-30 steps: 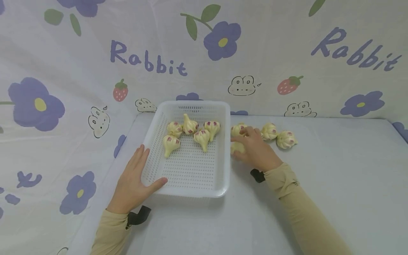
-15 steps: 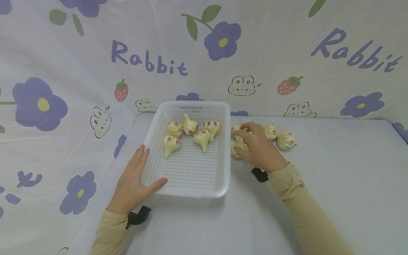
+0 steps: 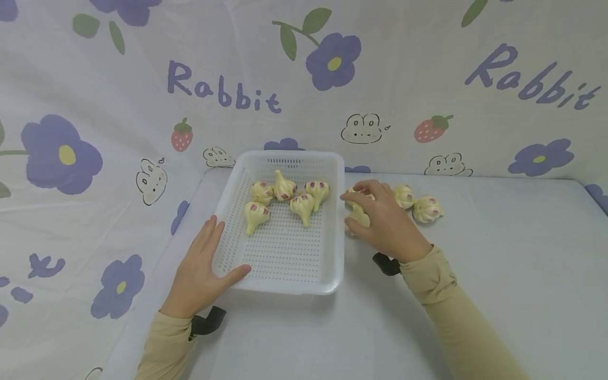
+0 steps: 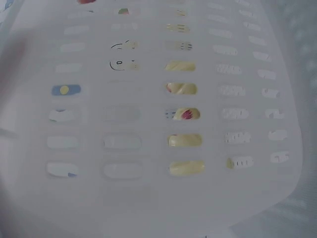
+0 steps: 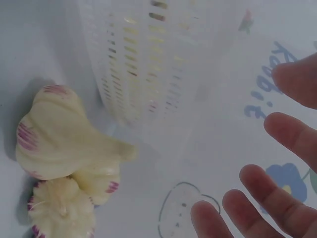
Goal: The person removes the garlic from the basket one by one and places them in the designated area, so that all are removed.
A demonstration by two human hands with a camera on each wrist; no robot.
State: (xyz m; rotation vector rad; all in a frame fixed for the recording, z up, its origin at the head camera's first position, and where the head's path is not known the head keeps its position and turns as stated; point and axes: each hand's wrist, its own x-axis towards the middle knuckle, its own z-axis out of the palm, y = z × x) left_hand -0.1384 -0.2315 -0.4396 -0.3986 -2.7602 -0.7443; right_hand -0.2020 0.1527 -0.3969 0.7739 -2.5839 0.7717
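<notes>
Behind the white basket (image 3: pixel 285 287), a pale cloth (image 3: pixel 404 31) printed with flowers, rabbits, strawberries and the word "Rabbit" rises at the back and continues down its left side. Under the basket spreads a pale table (image 3: pixel 513 274), reaching far to its right. The basket is upright, its walls and floor slotted; its wall nearly fills the left wrist view, with pale yellow showing through some slots. Tan sleeves (image 3: pixel 465 311) come in from below the basket on both sides. At its left, the left hand (image 3: pixel 199 272) is spread wide, fingers straight against the side, thumb over the near left corner of the rim. Just right of the basket, the right hand (image 3: pixel 389 221) is above the table, thumb well away from the forefinger; the right wrist view shows its fingers parted, clear of the bulbs there. Five garlic bulbs (image 3: pixel 257 212) lie inside the basket, mostly toward its far end. More loose bulbs (image 3: pixel 427 209) lie right of it, some partly covered by the right hand. Nearer than these, black pieces (image 3: pixel 206 321) show at both wrists.
</notes>
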